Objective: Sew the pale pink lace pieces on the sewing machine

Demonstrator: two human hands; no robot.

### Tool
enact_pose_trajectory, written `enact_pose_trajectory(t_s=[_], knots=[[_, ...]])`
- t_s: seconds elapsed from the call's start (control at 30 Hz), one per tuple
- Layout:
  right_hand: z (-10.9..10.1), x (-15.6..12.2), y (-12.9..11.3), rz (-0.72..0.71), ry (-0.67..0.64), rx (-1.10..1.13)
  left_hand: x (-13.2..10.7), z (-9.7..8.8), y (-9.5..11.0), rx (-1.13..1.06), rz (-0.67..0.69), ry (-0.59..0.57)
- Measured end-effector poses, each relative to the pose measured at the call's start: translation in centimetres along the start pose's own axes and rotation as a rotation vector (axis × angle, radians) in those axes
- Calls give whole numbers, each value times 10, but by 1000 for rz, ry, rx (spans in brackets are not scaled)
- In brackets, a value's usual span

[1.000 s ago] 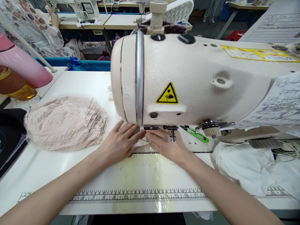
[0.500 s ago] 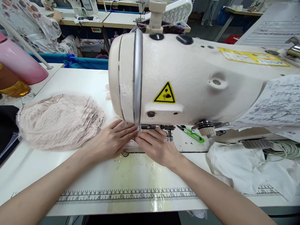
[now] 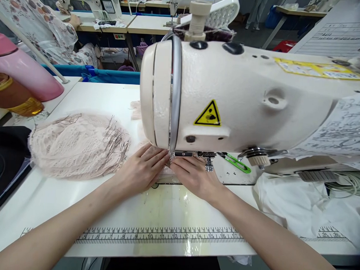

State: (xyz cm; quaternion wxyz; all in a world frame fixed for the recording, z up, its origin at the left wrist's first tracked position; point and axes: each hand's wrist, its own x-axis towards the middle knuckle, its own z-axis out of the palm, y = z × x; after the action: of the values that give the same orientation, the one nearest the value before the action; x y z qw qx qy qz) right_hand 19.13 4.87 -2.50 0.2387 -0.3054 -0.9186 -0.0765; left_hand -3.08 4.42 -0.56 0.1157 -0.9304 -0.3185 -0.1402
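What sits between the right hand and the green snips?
Head view: a small metal screw post under the sewing machine, beside the right hand; then bare bed plate to the green snips.

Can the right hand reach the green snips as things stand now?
Probably yes: the green snips lie uncovered just beside the right hand, below the sewing machine head, with little in between.

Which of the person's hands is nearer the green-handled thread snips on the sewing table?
The right. The right hand lies just left of the green-handled thread snips, not touching; the left hand rests farther left, beyond it.
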Motion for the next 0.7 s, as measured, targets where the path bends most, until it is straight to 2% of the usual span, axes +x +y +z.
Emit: enact_pose_trajectory(t_s=[0.4,0.57,0.7], knots=[[-14,4,-1,43,47,-214,5,1,11,77,-46,49],[-11,2,1,37,53,-185,7,1,13,94,-68,63],[-6,-4,3,76,16,-268,8,1,14,123,-62,54]])
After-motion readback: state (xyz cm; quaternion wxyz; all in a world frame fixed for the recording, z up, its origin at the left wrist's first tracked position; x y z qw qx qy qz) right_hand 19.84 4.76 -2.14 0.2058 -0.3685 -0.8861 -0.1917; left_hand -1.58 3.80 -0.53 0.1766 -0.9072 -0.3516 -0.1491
